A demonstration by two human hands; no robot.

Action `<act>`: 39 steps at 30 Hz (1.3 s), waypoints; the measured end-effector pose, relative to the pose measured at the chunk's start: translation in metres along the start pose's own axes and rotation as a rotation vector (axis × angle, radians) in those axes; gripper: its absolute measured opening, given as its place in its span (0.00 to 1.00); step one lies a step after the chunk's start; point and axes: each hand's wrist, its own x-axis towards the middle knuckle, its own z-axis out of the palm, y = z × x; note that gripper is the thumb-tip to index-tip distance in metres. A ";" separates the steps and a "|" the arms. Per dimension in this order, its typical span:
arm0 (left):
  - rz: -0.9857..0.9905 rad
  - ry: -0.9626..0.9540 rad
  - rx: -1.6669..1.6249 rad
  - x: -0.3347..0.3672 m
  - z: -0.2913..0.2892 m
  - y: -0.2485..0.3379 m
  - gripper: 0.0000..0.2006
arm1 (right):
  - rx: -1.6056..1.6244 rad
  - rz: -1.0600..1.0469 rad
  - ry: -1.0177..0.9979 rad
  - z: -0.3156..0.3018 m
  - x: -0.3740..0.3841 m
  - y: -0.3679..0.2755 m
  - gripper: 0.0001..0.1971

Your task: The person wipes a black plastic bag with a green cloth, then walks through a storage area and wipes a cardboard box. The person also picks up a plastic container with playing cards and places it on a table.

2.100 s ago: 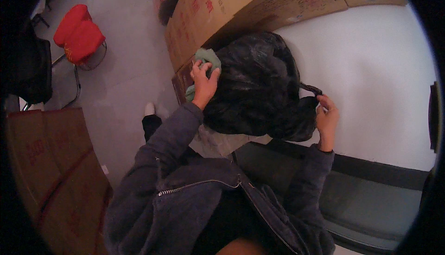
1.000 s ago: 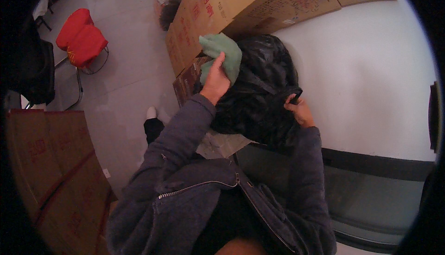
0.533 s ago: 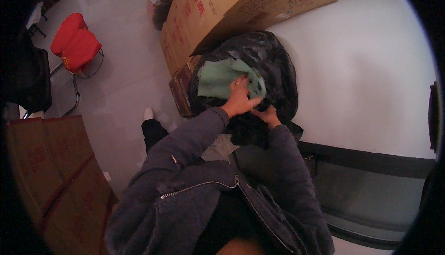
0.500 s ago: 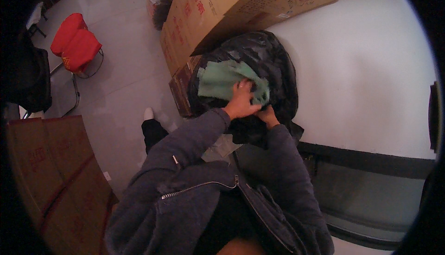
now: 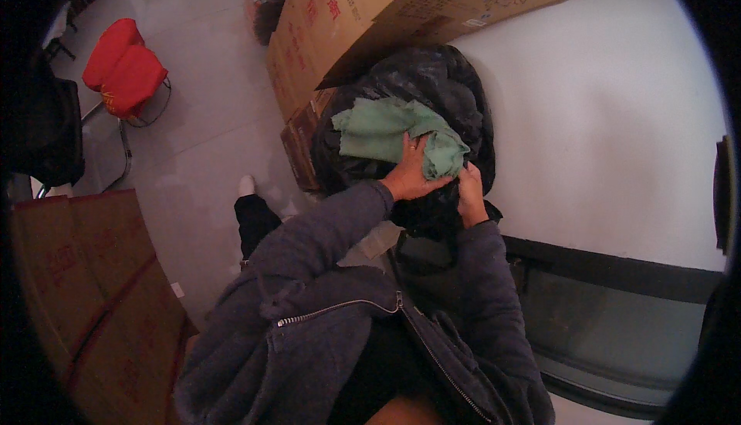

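Note:
A crumpled green cloth (image 5: 372, 130) lies over a black plastic bag (image 5: 440, 77), its right end bunched up. Against that bunched part my left hand (image 5: 412, 174) is closed, fingers on top of the fabric and thumb low beside it. My right hand (image 5: 472, 193) pinches the cloth's right edge, with the fingertips partly hidden. Black plastic hangs in folds just below both hands.
Large cardboard boxes (image 5: 301, 62) stand behind and left of the bag. A white wall (image 5: 587, 116) rises at right, above a dark-framed glass panel (image 5: 617, 325). More cartons (image 5: 93, 286) are at lower left. A red-covered chair (image 5: 127, 70) is farther off.
Both hands have shifted slightly right, the right one also rising at the cloth's edge. The cloth's right end is now gathered into a bunch, covering the dark gap seen before.

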 end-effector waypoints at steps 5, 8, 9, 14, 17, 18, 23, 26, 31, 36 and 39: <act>0.014 0.041 0.024 0.000 -0.004 -0.012 0.44 | 0.037 -0.030 -0.137 -0.002 -0.008 -0.021 0.11; 0.072 0.060 0.045 0.001 -0.007 -0.019 0.42 | -0.077 0.017 -0.013 -0.001 -0.006 -0.029 0.12; 0.091 0.070 0.049 0.002 -0.009 -0.022 0.41 | -0.060 -0.041 -0.015 -0.002 -0.009 -0.030 0.13; 0.029 0.019 0.408 0.004 -0.027 -0.051 0.40 | -0.100 -0.049 -0.006 0.000 -0.010 -0.039 0.15; -0.057 -0.155 0.770 -0.006 -0.049 -0.069 0.31 | -0.138 -0.046 0.083 0.004 -0.013 -0.043 0.18; -0.094 -0.243 0.895 -0.009 -0.057 -0.075 0.27 | -0.133 -0.032 0.136 0.006 -0.014 -0.045 0.20; -0.200 -0.003 0.641 -0.029 -0.090 -0.116 0.23 | -0.024 0.021 -0.048 0.004 -0.018 -0.056 0.26; -0.095 0.224 0.432 -0.035 -0.107 -0.151 0.18 | -0.080 -0.049 -0.035 0.000 -0.013 -0.057 0.25; -0.351 0.426 0.136 -0.050 -0.124 -0.151 0.14 | -0.076 -0.041 0.012 -0.007 -0.003 -0.058 0.23; -0.277 0.486 -0.100 -0.060 -0.097 -0.071 0.28 | -0.079 0.010 -0.068 -0.002 -0.004 -0.076 0.23; -0.024 0.309 -0.257 -0.068 -0.066 -0.024 0.30 | -0.202 0.040 0.023 0.003 -0.002 -0.092 0.23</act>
